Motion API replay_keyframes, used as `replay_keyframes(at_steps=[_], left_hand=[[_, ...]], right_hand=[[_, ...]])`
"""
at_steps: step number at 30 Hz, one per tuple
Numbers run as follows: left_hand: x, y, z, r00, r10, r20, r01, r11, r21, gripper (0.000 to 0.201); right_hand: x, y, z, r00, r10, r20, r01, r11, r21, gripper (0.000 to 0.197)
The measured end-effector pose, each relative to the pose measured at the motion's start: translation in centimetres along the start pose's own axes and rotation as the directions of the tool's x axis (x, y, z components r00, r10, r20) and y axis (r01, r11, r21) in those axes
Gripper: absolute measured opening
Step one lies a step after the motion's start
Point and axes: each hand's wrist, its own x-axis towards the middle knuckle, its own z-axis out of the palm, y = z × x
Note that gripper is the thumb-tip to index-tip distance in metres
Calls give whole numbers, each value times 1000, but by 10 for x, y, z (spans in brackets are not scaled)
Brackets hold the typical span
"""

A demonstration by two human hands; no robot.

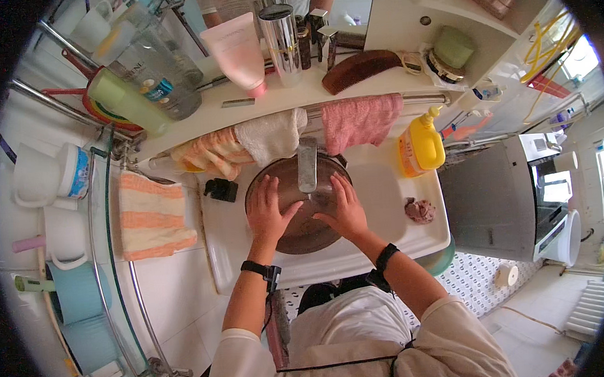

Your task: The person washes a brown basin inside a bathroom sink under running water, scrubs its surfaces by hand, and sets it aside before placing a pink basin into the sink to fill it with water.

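Note:
A round, brown, see-through basin (298, 240) sits in the white sink (393, 237) below a metal faucet (307, 166). My left hand (267, 209) lies over the basin's left side, fingers stretched forward and thumb apart. Over its right side is my right hand (345, 210), with the fingers also spread and its thumb pointing inward. Neither hand grasps anything that I can see. Whether my palms press on the basin or only hover within it, I cannot tell. A small bright spot, possibly water, shows under the spout.
A yellow pump bottle (420, 145) stands at the sink's back right, with a crumpled brownish item (420, 210) in front. A black object (221, 189) lies on the left. Towels hang behind, including a pink towel (361, 122), beneath a crowded shelf (233, 109).

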Motion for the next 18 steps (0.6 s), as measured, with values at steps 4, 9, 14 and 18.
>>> replay_keyframes(at_steps=[4, 9, 14, 18], left_hand=[[-4, -3, 0, 997, -61, -50, 62, 998, 20, 76], [-2, 44, 6, 966, 253, 48, -258, 951, 169, 69], [-1, 9, 0, 984, 157, 80, -159, 987, 17, 75], [-1, -33, -7, 992, -115, 53, 123, 970, -210, 81]], right_hand=[[-2, -6, 7, 1000, 10, -22, -11, 999, -39, 97], [-3, 8, 16, 1000, 4, -4, -4, 998, -61, 97], [-4, -1, 7, 999, 15, 49, -14, 1000, -27, 96], [-3, -7, 5, 1000, -19, 5, 19, 999, -50, 95]])
